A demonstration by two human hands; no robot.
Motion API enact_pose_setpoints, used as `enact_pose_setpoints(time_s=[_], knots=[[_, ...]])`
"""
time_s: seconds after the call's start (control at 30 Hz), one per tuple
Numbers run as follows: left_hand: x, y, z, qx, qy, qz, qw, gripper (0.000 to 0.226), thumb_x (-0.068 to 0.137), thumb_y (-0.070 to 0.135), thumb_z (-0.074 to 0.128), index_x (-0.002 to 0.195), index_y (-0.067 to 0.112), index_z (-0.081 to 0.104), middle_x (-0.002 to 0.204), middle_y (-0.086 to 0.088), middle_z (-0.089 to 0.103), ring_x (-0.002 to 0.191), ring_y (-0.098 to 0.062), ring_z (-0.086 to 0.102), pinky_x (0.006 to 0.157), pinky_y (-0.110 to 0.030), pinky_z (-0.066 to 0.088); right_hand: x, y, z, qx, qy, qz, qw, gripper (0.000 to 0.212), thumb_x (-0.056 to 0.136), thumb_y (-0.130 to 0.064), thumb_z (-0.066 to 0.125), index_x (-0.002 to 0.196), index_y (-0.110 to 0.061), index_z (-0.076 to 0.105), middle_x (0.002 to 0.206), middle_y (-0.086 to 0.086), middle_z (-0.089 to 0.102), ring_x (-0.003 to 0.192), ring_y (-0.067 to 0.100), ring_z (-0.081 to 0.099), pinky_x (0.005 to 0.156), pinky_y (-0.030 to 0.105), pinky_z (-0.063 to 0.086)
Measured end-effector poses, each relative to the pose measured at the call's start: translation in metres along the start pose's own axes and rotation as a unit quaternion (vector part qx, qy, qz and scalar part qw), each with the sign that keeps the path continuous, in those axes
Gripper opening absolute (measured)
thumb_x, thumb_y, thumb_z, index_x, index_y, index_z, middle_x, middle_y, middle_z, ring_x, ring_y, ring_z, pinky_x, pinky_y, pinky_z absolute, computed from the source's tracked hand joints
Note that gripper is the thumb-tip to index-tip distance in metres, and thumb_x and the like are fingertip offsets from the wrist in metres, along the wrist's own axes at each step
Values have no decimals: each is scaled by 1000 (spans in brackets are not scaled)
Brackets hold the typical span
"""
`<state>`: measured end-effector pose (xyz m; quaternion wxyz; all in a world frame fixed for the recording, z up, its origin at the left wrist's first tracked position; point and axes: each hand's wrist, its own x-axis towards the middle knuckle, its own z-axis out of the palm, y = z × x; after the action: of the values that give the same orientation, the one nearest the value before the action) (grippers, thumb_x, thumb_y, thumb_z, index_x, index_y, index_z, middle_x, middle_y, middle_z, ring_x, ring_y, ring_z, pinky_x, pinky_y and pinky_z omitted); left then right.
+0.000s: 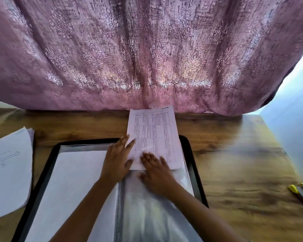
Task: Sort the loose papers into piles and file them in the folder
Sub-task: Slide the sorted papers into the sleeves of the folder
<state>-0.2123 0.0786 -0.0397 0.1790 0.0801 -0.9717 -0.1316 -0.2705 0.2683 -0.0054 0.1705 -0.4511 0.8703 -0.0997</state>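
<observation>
Currently: sketch pile [9, 172] far left on desk [234, 154], beside open folder [42, 186]. Left hand [116, 161] flat, fingers straight, against left edge of printed sheets [156, 135] lying on folder's right side. Right hand [156, 173] spread, pressing their near edge.

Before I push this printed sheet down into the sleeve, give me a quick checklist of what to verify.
1. Folder open flat on the table: ok.
2. Left hand and right hand both flat on the printed sheet: ok.
3. Sheet's lower edge inside the clear sleeve: cannot tell, blurred.
4. Sheet fully seated: not ok, its top passes the folder's far rim.
5. Loose pile lying left of the folder, out of the way: ok.
</observation>
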Motion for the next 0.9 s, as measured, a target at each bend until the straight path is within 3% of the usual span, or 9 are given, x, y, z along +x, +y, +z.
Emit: enact_pose_setpoints(time_s=[0.1,0.17,0.23,0.33,0.4,0.5,0.63,0.77,0.9], knots=[[-3,0,4,-43,38,-85,995,54,82,12,58,135,12,52,129,-18,59,111,-38,60,87,-47,53,-7,54,-1,-9,48,136,990,99,72,-76,-20,153,-22,-4,159,-7,-12,148,15,-6,119,47,-2],[7,0,-3,-59,48,-139,987,49,80,2,65,128,9,60,113,-17,68,96,-38,64,78,-44,55,-6,63,-11,-23,47,229,972,84,89,-67,-1,153,-14,-1,161,0,-5,148,17,-6,118,46,-3],[17,-3,-10,-65,30,-160,985,41,82,5,69,122,12,65,106,-13,71,98,-36,62,79,-42,53,1,36,-11,1,78,158,984,75,97,-58,19,153,-9,5,161,5,2,148,17,-2,118,46,-2],[22,-13,-9,-96,17,-162,982,27,82,10,72,109,15,71,102,-6,72,100,-32,58,81,-39,50,4,9,10,-14,45,-55,997,92,84,-75,-4,153,-16,11,159,-4,2,148,16,5,119,50,5],[22,-18,-8,-107,12,-163,981,17,82,12,73,98,16,73,97,-1,72,98,-27,58,76,-34,48,5,38,15,-16,45,-9,999,106,68,-81,-24,153,-23,3,155,-10,-9,147,13,-1,119,49,3],[29,-21,-11,-118,-11,-183,976,5,83,24,74,87,20,73,92,3,70,95,-19,56,71,-30,46,18,85,-2,-29,105,143,984,116,62,-80,-32,154,-20,3,161,-3,-2,148,15,-2,117,48,-2],[42,-29,-14,-123,-53,-198,971,19,81,41,74,78,22,70,86,3,70,81,-15,61,73,-34,52,68,90,-28,-83,144,178,970,74,98,-57,16,153,-9,6,161,8,2,148,21,-2,116,49,-5],[41,-31,-10,-124,-21,-196,972,17,80,41,74,73,26,72,84,5,67,88,-19,58,84,-39,42,133,74,-45,-64,159,77,982,60,102,-38,33,152,-10,16,160,7,13,148,21,6,118,45,-2],[40,-31,-7,-116,5,-195,974,15,81,33,75,76,19,74,87,2,65,88,-15,50,85,-39,41,199,69,-60,-22,101,28,994,54,99,-29,42,148,-10,29,154,9,30,144,23,23,118,44,12]])
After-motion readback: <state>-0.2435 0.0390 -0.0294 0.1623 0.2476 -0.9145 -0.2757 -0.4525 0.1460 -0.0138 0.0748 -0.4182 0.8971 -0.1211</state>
